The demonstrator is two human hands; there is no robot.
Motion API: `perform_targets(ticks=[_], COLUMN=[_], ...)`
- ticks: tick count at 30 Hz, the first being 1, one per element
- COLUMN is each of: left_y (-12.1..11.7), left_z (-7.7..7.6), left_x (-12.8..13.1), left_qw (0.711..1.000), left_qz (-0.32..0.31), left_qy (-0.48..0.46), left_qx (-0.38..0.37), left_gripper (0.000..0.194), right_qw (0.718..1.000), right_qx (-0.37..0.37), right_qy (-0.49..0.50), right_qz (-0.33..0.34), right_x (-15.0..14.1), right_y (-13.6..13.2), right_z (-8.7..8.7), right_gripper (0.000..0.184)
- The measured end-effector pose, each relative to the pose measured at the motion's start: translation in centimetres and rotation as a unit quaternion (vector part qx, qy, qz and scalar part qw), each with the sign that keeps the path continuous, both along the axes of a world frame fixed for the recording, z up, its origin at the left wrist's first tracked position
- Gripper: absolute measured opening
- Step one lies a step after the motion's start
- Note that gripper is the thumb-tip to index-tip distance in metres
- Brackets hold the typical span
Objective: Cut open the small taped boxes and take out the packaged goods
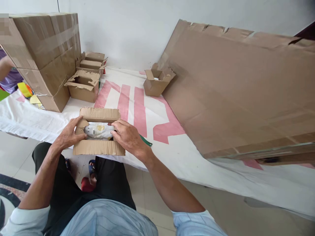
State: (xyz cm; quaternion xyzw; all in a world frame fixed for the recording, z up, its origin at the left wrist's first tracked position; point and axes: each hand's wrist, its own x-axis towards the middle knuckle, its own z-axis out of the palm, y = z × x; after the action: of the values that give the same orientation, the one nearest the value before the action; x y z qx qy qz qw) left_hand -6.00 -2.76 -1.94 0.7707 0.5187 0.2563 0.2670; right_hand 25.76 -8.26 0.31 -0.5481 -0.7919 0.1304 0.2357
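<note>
An open cardboard box (99, 147) sits at the table's front edge, its two long flaps spread outward. Inside it lies a white printed packet (100, 130) with a barcode and a yellowish picture. My left hand (70, 132) grips the box's left end, thumb along the near side and fingers at the far corner of the short flap. At the right end, my right hand (128, 134) is curled over the edge, its fingertips reaching inside against the packet's end. The right short flap is hidden under that hand.
Taped cartons (52, 55) are stacked at the left. Beside them stand open small boxes (83, 87), and another open box (157, 80) is at the back. A large cardboard sheet (236, 88) leans at the right. A person's arm (6, 67) shows at the far left.
</note>
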Motion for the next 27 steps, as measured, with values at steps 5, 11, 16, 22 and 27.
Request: perform_targets(ticks=[5, 11, 16, 22, 27], left_y=[-0.5, -0.4, -0.5, -0.6, -1.2], left_z=[-0.2, -0.5, -0.7, -0.9, -0.2], left_x=[0.1, -0.2, -0.1, 0.0, 0.2], left_qw=[1.0, 0.999, 0.998, 0.999, 0.995], left_qz=[-0.017, -0.039, -0.041, -0.036, -0.033], left_qy=[-0.021, -0.023, -0.019, -0.016, 0.044], left_qx=[0.008, 0.025, 0.035, 0.038, 0.088], left_gripper=[0.091, 0.079, 0.07, 0.067, 0.045], right_qw=[0.99, 0.98, 0.985, 0.997, 0.991], right_qx=[-0.082, -0.094, -0.073, -0.022, 0.017], right_qy=[-0.11, -0.177, -0.153, -0.02, 0.099], right_qz=[-0.013, 0.0, 0.023, 0.066, 0.088], right_x=[-1.4, -2.2, -1.6, 0.2, 1.5], right_y=[1.3, 2.6, 3.0, 4.0, 3.6], right_z=[1.9, 1.8, 0.7, 0.1, -0.8], right_gripper=[0.018, 0.018, 0.014, 0.024, 0.035])
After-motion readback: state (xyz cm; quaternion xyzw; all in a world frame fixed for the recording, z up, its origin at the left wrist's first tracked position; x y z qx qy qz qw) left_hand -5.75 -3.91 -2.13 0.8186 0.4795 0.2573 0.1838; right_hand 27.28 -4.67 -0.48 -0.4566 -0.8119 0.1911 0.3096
